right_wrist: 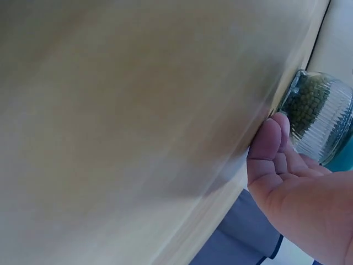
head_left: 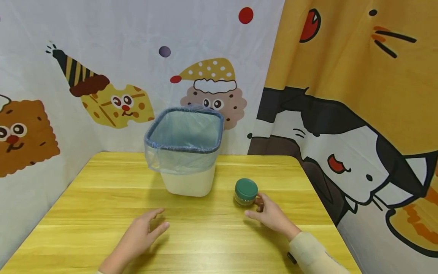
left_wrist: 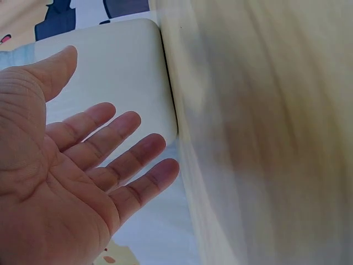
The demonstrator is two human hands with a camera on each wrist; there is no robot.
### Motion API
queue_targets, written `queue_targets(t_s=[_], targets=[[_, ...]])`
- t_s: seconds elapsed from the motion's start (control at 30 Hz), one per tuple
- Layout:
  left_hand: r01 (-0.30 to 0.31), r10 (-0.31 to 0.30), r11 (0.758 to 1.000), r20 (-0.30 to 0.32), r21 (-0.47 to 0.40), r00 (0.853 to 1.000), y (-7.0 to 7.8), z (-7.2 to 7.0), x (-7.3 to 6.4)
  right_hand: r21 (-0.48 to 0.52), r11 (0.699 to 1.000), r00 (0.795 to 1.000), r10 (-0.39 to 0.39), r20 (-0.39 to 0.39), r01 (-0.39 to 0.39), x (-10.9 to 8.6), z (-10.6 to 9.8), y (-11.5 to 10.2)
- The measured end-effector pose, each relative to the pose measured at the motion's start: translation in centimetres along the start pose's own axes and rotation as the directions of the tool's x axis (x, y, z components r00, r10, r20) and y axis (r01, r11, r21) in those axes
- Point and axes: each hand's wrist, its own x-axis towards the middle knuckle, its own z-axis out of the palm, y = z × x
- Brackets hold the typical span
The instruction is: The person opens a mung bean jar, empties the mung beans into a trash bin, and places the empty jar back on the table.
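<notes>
A small ribbed glass jar [head_left: 245, 191] with a green lid stands upright on the table, right of the bin. Small green grains, like mung beans, show through its glass [right_wrist: 311, 107] in the right wrist view. My right hand [head_left: 272, 216] is at the jar's right side, its fingers slightly bent; the fingertips are at the glass, but whether they touch it I cannot tell. The thumb points toward the jar's near side, apart from it. My left hand [head_left: 138, 233] hovers over the table with fingers spread, holding nothing; its palm [left_wrist: 60, 204] shows in the left wrist view.
A white bin [head_left: 188, 184] lined with a bluish plastic bag [head_left: 181, 161] stands at the back middle of the wooden table [head_left: 102, 198]. A cartoon-printed curtain [head_left: 119, 30] hangs behind and along the sides. A small dark object [head_left: 291, 258] lies by the right sleeve.
</notes>
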Motion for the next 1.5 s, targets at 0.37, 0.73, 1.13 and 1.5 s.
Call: queue_targets(t_s=[0.37,0.73,1.13,1.5], targets=[[-0.006,0.006,1.000,0.002,-0.005,1.000,0.5,0.2,-0.2,0.024,1.000,0.999,-0.010,-0.041,0.011,1.8,0.2,-0.9],[0.034,-0.033,0.999,0.028,-0.020,0.999,1.0,0.0,-0.4,0.082,0.996,0.999,-0.021,-0.038,0.024,3.3,0.6,-0.9],[0.016,-0.016,1.000,0.013,-0.017,1.000,0.9,-0.1,-0.5,0.182,0.983,0.996,0.023,-0.088,-0.007,3.6,1.6,-0.8],[0.009,-0.008,1.000,0.011,-0.025,1.000,0.9,-0.2,-0.7,0.196,0.981,0.993,0.025,-0.111,-0.003,3.2,1.3,-0.6]])
